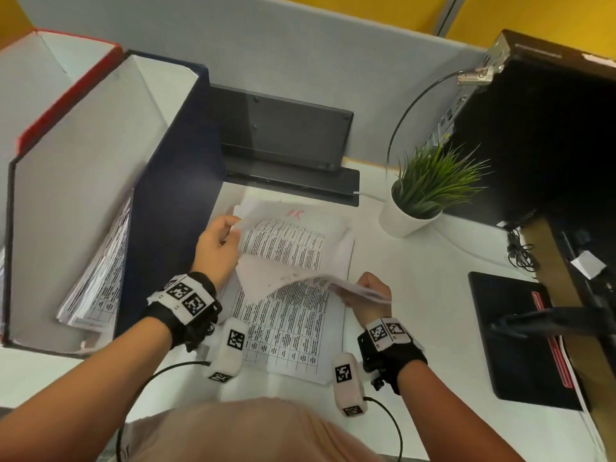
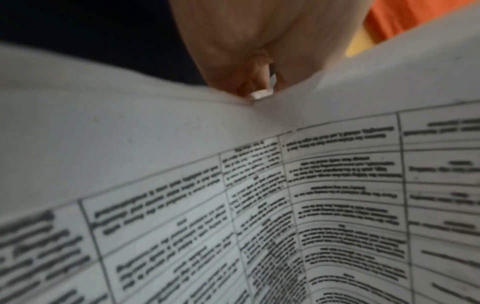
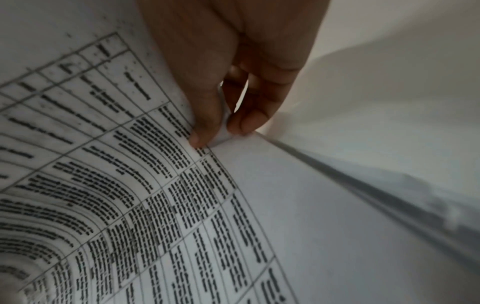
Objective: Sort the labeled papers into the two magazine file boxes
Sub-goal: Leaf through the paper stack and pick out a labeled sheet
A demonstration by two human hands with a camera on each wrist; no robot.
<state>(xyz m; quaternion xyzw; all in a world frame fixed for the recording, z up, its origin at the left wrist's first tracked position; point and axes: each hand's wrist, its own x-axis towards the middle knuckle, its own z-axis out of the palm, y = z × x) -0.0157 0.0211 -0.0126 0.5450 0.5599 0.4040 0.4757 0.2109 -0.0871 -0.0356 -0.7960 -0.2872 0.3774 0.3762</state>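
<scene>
A stack of printed table sheets [image 1: 293,331] lies on the white desk in front of me. One sheet [image 1: 283,275] is lifted and curled above the stack. My left hand [image 1: 233,228] pinches its far left corner, and my right hand [image 1: 353,291] pinches its right edge. Under it shows a sheet marked with a red label [image 1: 295,214]. In the wrist views the left hand [image 2: 259,90] and the right hand [image 3: 219,134] each nip the paper edge. A navy file box [image 1: 166,155] holding papers [image 1: 100,271] stands at left, with a red file box [image 1: 70,81] behind it.
A black monitor stand [image 1: 283,145] sits behind the stack. A potted green plant [image 1: 413,211] stands to the right, then a black computer tower [image 1: 550,128] and a black pad [image 1: 510,335]. A grey partition wall [image 1: 300,45] closes the back.
</scene>
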